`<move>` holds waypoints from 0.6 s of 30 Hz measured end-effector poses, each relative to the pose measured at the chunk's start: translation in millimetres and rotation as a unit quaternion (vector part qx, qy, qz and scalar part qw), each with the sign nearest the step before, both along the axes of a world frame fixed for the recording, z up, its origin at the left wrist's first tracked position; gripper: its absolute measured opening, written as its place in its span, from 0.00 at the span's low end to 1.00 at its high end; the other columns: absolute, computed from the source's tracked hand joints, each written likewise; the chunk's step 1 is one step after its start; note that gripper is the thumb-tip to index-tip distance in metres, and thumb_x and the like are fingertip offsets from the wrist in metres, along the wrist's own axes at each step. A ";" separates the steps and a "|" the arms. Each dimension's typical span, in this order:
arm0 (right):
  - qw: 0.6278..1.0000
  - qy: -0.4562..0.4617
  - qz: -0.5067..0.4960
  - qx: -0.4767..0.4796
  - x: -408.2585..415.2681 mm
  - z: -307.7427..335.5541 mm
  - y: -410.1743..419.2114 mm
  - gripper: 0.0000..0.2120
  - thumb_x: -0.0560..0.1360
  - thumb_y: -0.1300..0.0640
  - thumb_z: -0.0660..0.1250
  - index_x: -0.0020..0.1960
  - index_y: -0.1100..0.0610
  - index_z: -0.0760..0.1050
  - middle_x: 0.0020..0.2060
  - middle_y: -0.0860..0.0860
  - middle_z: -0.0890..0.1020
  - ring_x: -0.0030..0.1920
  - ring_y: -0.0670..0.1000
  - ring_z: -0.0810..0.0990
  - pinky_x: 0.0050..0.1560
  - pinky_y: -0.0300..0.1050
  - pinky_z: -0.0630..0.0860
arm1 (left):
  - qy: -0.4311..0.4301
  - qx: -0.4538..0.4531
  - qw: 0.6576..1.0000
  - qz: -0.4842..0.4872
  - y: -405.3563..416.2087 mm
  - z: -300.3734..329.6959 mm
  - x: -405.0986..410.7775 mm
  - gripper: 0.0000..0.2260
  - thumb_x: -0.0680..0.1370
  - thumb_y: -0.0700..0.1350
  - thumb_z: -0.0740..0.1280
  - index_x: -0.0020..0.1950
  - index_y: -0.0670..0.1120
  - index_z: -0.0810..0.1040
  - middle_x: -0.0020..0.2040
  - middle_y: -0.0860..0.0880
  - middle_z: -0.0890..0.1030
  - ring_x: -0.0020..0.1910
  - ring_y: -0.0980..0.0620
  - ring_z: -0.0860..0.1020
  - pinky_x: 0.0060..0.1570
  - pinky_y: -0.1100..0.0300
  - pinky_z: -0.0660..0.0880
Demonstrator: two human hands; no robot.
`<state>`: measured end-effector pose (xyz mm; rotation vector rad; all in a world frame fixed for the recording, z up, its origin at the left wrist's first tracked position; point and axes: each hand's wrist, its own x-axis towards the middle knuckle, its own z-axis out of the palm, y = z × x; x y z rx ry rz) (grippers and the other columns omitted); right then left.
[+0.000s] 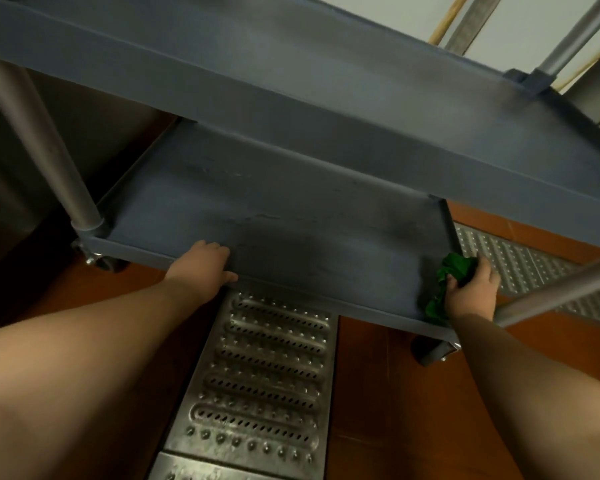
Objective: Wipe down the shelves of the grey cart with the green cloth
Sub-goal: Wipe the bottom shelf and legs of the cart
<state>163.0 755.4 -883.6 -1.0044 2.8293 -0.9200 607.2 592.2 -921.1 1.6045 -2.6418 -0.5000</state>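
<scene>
The grey cart's bottom shelf (pixel 274 209) lies low in front of me, with a higher shelf (pixel 326 98) overhanging it. My left hand (pixel 201 265) grips the near rim of the bottom shelf, fingers over the edge and thumb below. At the shelf's near right corner my right hand (pixel 471 289) holds the crumpled green cloth (pixel 454 271) against the surface. Part of the cloth hangs over the front rim.
Metal posts (pixel 49 147) stand at the cart's corners, and one post (pixel 551 296) crosses just right of my right hand. Castor wheels (pixel 433 351) sit on the orange floor. A perforated steel drain grate (pixel 264 375) runs beneath me. Wooden handles (pixel 447 19) lean at the back right.
</scene>
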 end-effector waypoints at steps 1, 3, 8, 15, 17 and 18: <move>1.000 0.011 0.011 0.005 -4.2 -1.6 -1.0 0.33 0.77 0.62 0.69 0.78 0.54 0.58 0.76 0.58 0.60 0.74 0.63 0.64 0.74 0.59 0.64 | -0.004 -0.006 1.000 0.000 -1.0 -1.1 1.3 0.13 0.76 0.56 0.66 0.47 0.47 0.70 0.53 0.45 0.75 0.57 0.45 0.70 0.55 0.53 0.69; 0.998 0.032 0.033 0.043 -12.1 -6.9 -1.2 0.32 0.77 0.61 0.69 0.77 0.54 0.60 0.77 0.58 0.59 0.75 0.63 0.63 0.74 0.59 0.62 | -0.006 -0.012 1.000 0.007 -3.1 -3.8 3.0 0.14 0.75 0.56 0.68 0.46 0.47 0.70 0.52 0.45 0.76 0.56 0.45 0.70 0.55 0.53 0.68; 0.945 0.091 0.074 0.305 -11.5 -31.3 3.5 0.38 0.77 0.40 0.62 0.80 0.48 0.49 0.79 0.58 0.52 0.72 0.66 0.63 0.71 0.59 0.64 | 0.026 -0.029 0.999 0.020 -6.6 -7.4 -2.1 0.14 0.72 0.56 0.71 0.43 0.47 0.72 0.50 0.45 0.78 0.53 0.45 0.71 0.53 0.53 0.68; 0.960 -0.006 0.044 0.275 -4.7 -34.1 10.1 0.39 0.76 0.46 0.65 0.80 0.44 0.47 0.79 0.59 0.52 0.73 0.69 0.62 0.71 0.61 0.64 | 0.063 0.010 0.996 0.063 -2.1 -5.1 -6.5 0.16 0.70 0.57 0.73 0.42 0.47 0.74 0.43 0.47 0.76 0.51 0.46 0.71 0.50 0.53 0.70; 0.966 -0.027 0.054 0.252 5.1 -34.2 6.1 0.39 0.76 0.49 0.67 0.80 0.44 0.49 0.79 0.59 0.52 0.73 0.68 0.62 0.72 0.62 0.64 | 0.066 0.013 0.996 0.062 -0.9 -4.8 -5.2 0.15 0.70 0.58 0.73 0.42 0.48 0.74 0.43 0.48 0.75 0.50 0.47 0.71 0.49 0.53 0.70; 0.969 -0.033 0.057 0.240 10.9 -34.8 3.9 0.39 0.76 0.50 0.67 0.80 0.44 0.50 0.79 0.58 0.53 0.73 0.68 0.62 0.73 0.62 0.63 | 0.069 0.015 0.996 0.055 -1.2 -5.2 -2.9 0.15 0.70 0.58 0.72 0.42 0.48 0.74 0.43 0.49 0.75 0.49 0.48 0.70 0.49 0.54 0.70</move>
